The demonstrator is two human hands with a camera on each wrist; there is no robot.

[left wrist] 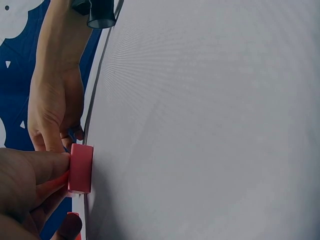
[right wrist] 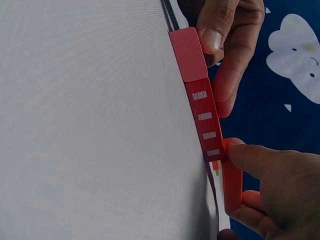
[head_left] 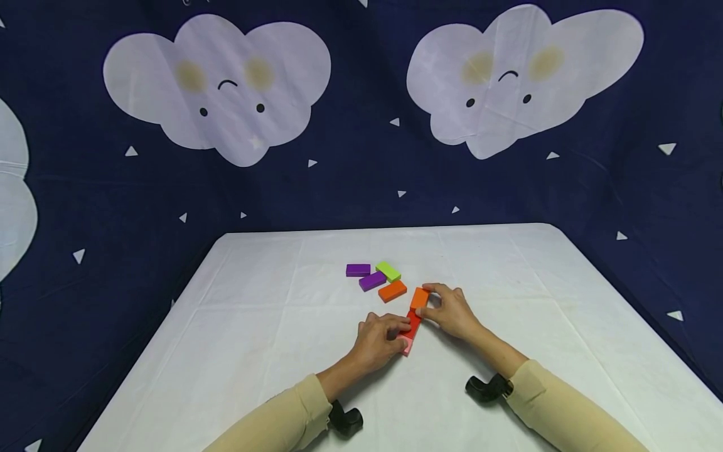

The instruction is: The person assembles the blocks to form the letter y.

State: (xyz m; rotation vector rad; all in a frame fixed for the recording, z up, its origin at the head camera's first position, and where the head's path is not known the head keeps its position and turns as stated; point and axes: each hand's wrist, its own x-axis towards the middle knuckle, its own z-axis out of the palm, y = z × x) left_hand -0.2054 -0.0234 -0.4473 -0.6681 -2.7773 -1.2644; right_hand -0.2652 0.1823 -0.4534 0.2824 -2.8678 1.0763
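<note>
My right hand (head_left: 452, 312) pinches an orange block (head_left: 419, 298) between thumb and fingers at the far end of a short row. In the right wrist view, this block (right wrist: 232, 182) sits against the end of the red block (right wrist: 204, 120), which bears small pale labels along its side. A pink block (right wrist: 189, 55) adjoins the red one's other end. From the left, my left hand (head_left: 374, 342) holds the row, its thumb at the pink block and its fingers over the red one. In the left wrist view, the pink block (left wrist: 81, 169) shows end-on beside the thumb.
Beyond the row lie two purple blocks (head_left: 358, 270), a lime green block (head_left: 388, 272) and another orange block (head_left: 392, 290). All rest on a white-covered table (head_left: 254, 345). A dark blue cloth (head_left: 356, 188) with cloud faces hangs behind it.
</note>
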